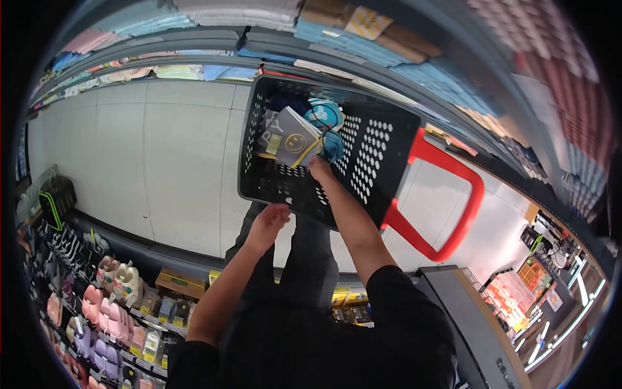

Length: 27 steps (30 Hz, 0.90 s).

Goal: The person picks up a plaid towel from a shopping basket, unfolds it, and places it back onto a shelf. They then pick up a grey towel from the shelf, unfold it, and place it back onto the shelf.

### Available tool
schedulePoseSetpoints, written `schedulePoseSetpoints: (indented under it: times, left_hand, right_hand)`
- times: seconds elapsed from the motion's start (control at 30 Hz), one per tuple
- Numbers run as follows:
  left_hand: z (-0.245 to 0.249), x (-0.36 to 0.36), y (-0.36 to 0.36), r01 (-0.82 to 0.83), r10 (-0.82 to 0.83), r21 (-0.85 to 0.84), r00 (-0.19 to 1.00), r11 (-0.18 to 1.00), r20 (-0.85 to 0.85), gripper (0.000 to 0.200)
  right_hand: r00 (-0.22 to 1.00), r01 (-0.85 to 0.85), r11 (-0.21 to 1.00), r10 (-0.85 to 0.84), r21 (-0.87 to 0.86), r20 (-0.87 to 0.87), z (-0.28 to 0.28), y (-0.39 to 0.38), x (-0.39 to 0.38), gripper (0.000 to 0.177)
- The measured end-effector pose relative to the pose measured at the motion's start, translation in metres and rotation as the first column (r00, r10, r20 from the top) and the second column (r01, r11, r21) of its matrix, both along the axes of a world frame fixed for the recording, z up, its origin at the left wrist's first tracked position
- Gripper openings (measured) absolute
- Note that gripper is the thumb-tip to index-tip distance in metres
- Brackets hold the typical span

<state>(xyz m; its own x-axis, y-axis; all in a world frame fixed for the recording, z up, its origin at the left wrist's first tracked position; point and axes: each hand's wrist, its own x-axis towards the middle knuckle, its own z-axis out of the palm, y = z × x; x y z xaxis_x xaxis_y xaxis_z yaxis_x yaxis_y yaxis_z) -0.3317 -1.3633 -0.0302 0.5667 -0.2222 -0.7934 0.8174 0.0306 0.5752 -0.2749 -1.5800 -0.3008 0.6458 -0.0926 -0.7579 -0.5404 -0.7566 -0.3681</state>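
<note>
A black shopping basket [369,194] with perforated walls stands before me. In it lies a flat grey item [283,144] with a yellow smiley face and white letters; its exact kind I cannot make out. My right hand [319,168] reaches inside, its fingers closed at the lower right corner of this item. Beside it sit teal patterned goods [325,115] with a dark cord across them, and a dark bundle [288,104] lies behind. My left hand [268,224] is empty, its fingers loosely bent and apart, just outside the basket's near rim.
The basket's red handle [476,194] sticks out to the right. Shelves with folded towels [363,48] run along the far side and right. Racks of slippers [107,318] stand at lower left. A grey cabinet [453,311] is at lower right. Pale tiled floor [149,149] lies to the left.
</note>
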Motion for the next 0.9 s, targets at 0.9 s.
schedulePoseSetpoints:
  times: [0.9]
  left_hand:
    - [-0.009,-0.033,0.025,-0.028,0.029,-0.135,1.0,0.99,0.006,0.025]
  right_hand:
    - [0.857,0.501,0.865,-0.494,-0.013,0.145,-0.006,-0.023,-0.022,0.044]
